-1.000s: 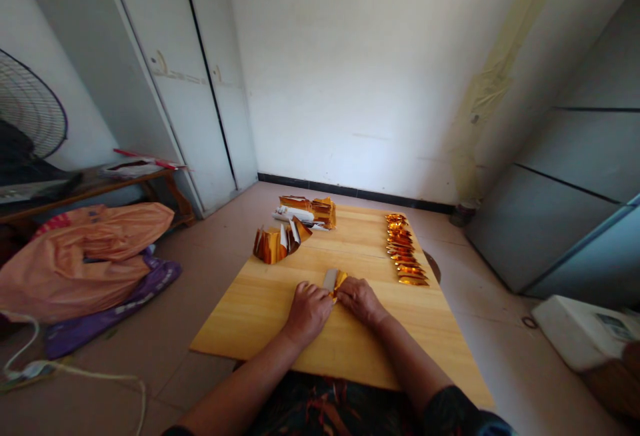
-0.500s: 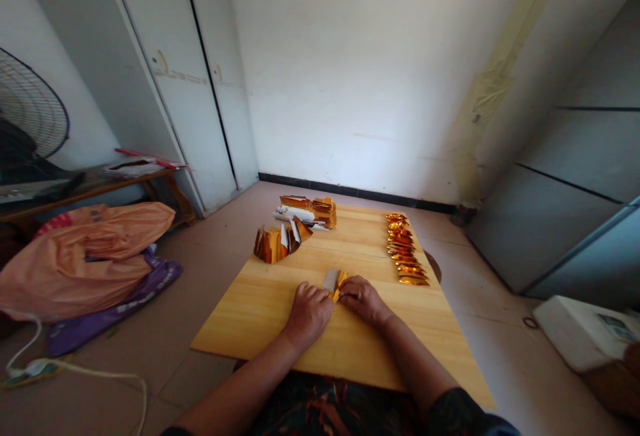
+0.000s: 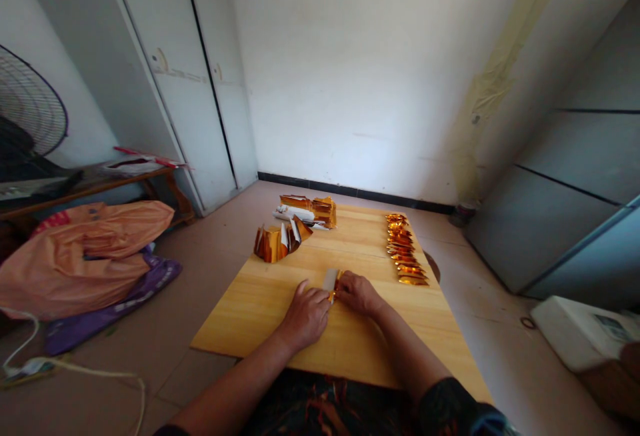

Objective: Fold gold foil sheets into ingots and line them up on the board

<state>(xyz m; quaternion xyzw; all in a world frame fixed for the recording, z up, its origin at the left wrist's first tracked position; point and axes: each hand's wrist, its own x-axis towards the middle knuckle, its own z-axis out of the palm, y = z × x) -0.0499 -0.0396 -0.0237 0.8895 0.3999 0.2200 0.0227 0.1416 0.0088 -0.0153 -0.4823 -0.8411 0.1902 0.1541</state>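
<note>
A small sheet of gold foil paper point(image 3: 330, 279), its pale side partly showing, lies on the wooden board between my hands. My left hand point(image 3: 306, 315) has its fingertips closed on the sheet's near left edge, with the thumb side raised. From the right, my right hand point(image 3: 358, 293) pinches the gold part, its fingers curled and hiding much of it. Along the board's right side runs a row of folded gold foil pieces point(image 3: 403, 251). Loose gold and white foil sheets point(image 3: 273, 244) stand curled at the left, and another stack of foil sheets point(image 3: 323, 211) sits behind them.
The wooden tabletop point(image 3: 250, 319) reaches from my lap toward the white wall. A peach-coloured bag point(image 3: 100, 249) and a purple bag point(image 3: 115, 303) lie on the floor at left, near a white cable point(image 3: 100, 373). A white box point(image 3: 583, 333) stands at right.
My right hand has curled in further over the gold part of the sheet, so less of it shows. My left hand has shifted slightly down and left.
</note>
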